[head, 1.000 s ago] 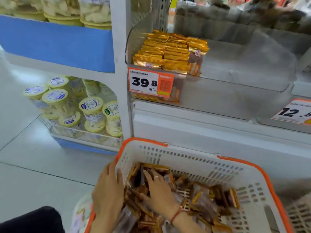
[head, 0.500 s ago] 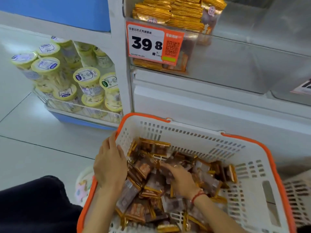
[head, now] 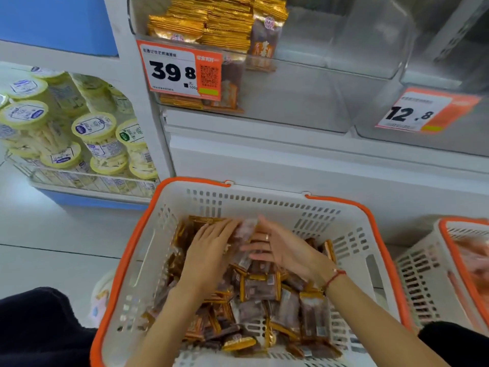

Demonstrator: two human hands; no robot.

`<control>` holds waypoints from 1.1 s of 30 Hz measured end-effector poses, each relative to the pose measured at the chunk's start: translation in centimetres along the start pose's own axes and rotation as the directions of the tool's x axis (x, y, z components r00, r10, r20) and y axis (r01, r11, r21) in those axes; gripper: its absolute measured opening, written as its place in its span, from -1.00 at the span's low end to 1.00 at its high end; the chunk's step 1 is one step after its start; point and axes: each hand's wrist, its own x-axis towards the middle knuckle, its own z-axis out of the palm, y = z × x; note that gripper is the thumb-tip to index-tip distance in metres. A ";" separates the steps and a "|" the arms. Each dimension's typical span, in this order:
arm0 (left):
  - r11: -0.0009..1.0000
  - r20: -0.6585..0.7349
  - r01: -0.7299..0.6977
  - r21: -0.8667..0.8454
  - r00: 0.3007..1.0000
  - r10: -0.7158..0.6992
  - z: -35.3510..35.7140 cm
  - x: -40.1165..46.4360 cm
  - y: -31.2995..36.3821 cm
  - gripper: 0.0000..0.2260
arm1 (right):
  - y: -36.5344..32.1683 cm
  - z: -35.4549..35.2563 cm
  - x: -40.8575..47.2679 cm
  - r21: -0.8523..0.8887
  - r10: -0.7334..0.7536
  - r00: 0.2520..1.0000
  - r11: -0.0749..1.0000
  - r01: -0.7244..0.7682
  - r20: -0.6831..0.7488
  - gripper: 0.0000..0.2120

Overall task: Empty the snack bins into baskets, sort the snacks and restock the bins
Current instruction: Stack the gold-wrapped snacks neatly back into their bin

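We see both hands down inside a white basket (head: pixel 344 234) with an orange rim, which sits on the floor in front of the shelves. The basket holds a loose heap of snack packets (head: pixel 264 300), brown with gold edges, piled across its bottom. The left hand (head: pixel 211 250) lies flat on the packets at the far left of the heap, its fingers (head: pixel 225 229) straight and close together, pressing on the pile rather than curling round anything. The right hand (head: pixel 280 247) reaches in from the right, palm turned toward the left hand, fingers (head: pixel 258 246) stretched out and slightly spread; a ring shows on one finger and a red cord on the wrist. Between the two hands, a blurred packet (head: pixel 246 231) stands up from the heap; we cannot tell whether either hand really holds it.

Above the basket, a clear bin (head: pixel 304 102) on the shelf carries neat stacks of gold packets (head: pixel 211 25) at its left end. A price tag (head: pixel 180 68) reading 39.8 hangs on the bin's front. To the right, a second clear bin bears a tag (head: pixel 423 112) reading 12.8. On the left, a low shelf holds tubs (head: pixel 98 136) with yellow lids. A second basket (head: pixel 428 274) stands at the right edge, just beside the first.
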 end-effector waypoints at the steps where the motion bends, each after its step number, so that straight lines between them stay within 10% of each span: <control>1: 0.995 -0.058 0.086 -0.052 0.994 -0.089 -0.4 -0.1 -0.1 -0.63 | 0.4 -0.2 0.5 -0.019 0.000 1.000 1.000 0.000 -0.012 -0.53; 4: 0.781 0.064 0.384 -0.493 0.911 -0.408 -1.2 -0.2 -0.3 -0.72 | 4.1 -1.5 2.3 -0.635 -0.082 0.977 0.770 -0.063 -0.196 -0.64; 6: 0.442 0.273 0.512 -0.737 0.823 -0.498 -1.5 0.0 -0.1 -0.79 | 7.8 -3.1 3.2 -0.980 -0.018 0.995 0.174 -0.096 -0.101 -0.69; 8: 0.112 0.446 0.563 -0.819 0.746 -0.494 -1.6 0.2 -0.2 -0.80 | 10.7 -3.7 3.5 -0.938 0.113 0.987 -0.341 -0.069 -0.114 -0.46; 11: -0.106 0.538 0.546 -0.831 0.740 -0.403 -1.8 -0.1 -0.3 -0.75 | 11.5 -2.7 3.4 -0.855 0.014 0.997 -0.515 -0.061 -0.080 -0.44; 16: -0.178 0.523 0.493 -0.851 0.770 -0.365 -2.2 -0.1 -0.6 -0.73 | 10.4 -2.8 2.5 -0.934 -0.066 0.998 -0.355 -0.042 -0.020 -0.64; 20: -0.148 0.509 0.504 -0.851 0.722 -0.468 -2.4 0.7 -0.6 -0.76 | 6.6 -3.8 1.0 -0.905 -0.073 0.983 0.407 -0.125 -0.169 -0.73; 23: -0.031 0.498 0.583 -0.812 0.664 -0.557 -2.4 1.3 -0.1 -0.82 | 3.1 -3.2 -0.8 -0.335 0.021 0.973 0.937 -0.099 -0.229 -0.76; 27: 0.106 0.453 0.605 -0.789 0.690 -0.564 -1.6 0.9 1.4 -0.83 | 0.9 -0.3 -1.9 -0.079 -0.057 0.978 0.996 0.042 -0.200 -0.75; 33: 0.083 0.444 0.562 -0.823 0.728 -0.522 -1.0 0.6 2.9 -0.51 | 2.5 4.3 0.0 -0.341 -0.325 0.855 0.921 0.189 -0.405 -0.83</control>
